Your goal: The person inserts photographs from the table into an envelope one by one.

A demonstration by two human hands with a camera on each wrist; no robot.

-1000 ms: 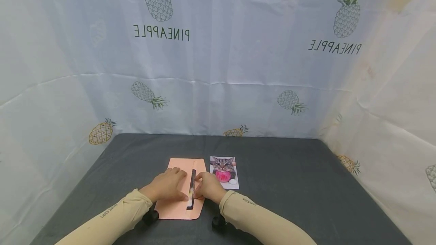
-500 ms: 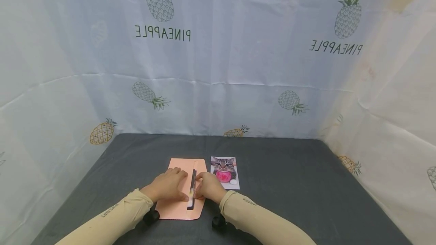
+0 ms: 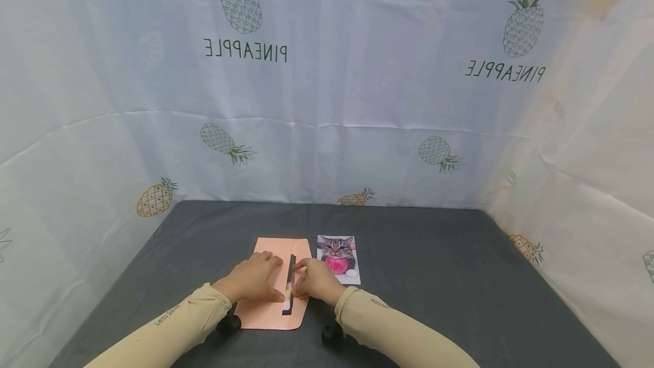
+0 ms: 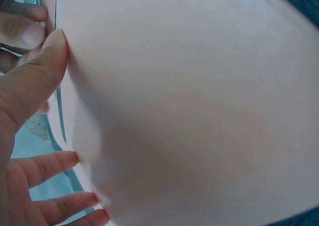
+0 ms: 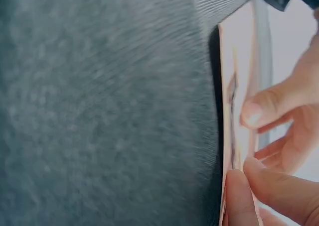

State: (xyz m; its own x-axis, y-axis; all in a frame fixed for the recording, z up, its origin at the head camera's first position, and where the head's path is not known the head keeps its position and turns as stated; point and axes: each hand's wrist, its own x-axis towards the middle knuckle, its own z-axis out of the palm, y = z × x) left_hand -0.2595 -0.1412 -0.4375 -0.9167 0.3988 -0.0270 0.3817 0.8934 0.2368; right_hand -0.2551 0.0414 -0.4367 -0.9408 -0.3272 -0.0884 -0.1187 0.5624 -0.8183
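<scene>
A pink envelope (image 3: pixel 268 245) lies on the dark tabletop. A dark-edged card or photo (image 3: pixel 288 310) shows as a narrow strip in its long opening; the rest is hidden. My left hand (image 3: pixel 254 278) rests on the envelope with fingers spread, its thumb beside the opening. In the left wrist view, the left thumb (image 4: pixel 37 79) and fingertips touch the envelope's surface. At the opening's right side, my right hand (image 3: pixel 315 280) pinches the edge of the card between thumb and fingers. Its fingertips (image 5: pixel 239 186) meet at the slot in the right wrist view.
A cat photo (image 3: pixel 335 250) lies flat just right of the envelope, beyond the right hand. Black round devices (image 3: pixel 228 325) sit under both wrists. A pineapple-print curtain (image 3: pixel 327 84) encloses the back and sides of the dark table (image 3: pixel 429 277).
</scene>
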